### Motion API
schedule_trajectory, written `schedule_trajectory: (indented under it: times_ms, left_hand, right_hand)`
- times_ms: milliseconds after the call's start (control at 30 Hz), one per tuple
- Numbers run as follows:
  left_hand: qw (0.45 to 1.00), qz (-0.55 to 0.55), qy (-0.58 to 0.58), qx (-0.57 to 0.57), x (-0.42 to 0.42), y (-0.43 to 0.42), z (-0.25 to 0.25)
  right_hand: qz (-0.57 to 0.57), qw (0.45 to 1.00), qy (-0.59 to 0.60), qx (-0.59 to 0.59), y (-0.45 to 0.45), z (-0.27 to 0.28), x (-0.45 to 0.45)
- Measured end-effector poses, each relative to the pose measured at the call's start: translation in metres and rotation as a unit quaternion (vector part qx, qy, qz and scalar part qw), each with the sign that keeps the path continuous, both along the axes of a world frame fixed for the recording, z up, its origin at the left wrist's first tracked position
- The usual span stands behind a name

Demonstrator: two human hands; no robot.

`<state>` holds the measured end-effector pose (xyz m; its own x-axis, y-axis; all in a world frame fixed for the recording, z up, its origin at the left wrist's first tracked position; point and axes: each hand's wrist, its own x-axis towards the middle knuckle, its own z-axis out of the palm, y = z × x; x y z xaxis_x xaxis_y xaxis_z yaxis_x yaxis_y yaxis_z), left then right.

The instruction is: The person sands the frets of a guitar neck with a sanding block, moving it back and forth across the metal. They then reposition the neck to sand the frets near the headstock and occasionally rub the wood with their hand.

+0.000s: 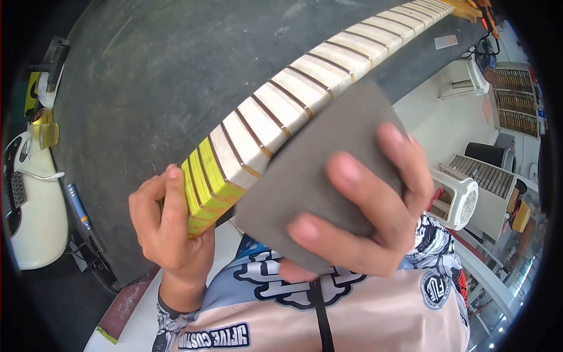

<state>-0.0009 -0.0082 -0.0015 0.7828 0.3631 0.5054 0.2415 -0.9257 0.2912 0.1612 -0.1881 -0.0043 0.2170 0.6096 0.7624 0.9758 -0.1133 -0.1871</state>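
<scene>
A long pale block row (pixel 305 73), made of many segments with dark gaps between them, runs from the centre to the upper right over the dark tabletop. Its near end is yellow-green (pixel 205 170). My left hand (pixel 173 220) grips that near end, with fingers on its left side and the rest partly hidden beneath. In my right hand (pixel 363 211) is a flat grey sheet or pad (pixel 328 170), fingers spread over its face and thumb at its lower edge. The pad lies along the right side of the row, touching or very close to it.
The dark tabletop (pixel 146 76) extends behind the row. At far left lie a cream guitar body (pixel 38 205), a blue pen-like tool (pixel 78 205) and a yellow tape roll (pixel 46 129). A white stool (pixel 457 199) and racks of slotted pieces (pixel 481 174) stand at right.
</scene>
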Motion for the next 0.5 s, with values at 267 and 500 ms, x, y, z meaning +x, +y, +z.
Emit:
schedule_trajectory:
  times_ms: [267,500]
  left_hand:
    - [1.0,0.001,0.011,0.014,-0.001,0.001,0.002]
    - [1.0,-0.008,-0.011,-0.002,0.001,0.004,0.0]
  right_hand:
    - [0.013,0.998,0.029,0.051,0.075,0.002,0.018]
    - [0.029,0.995,-0.02,-0.095,0.026,0.03,0.01]
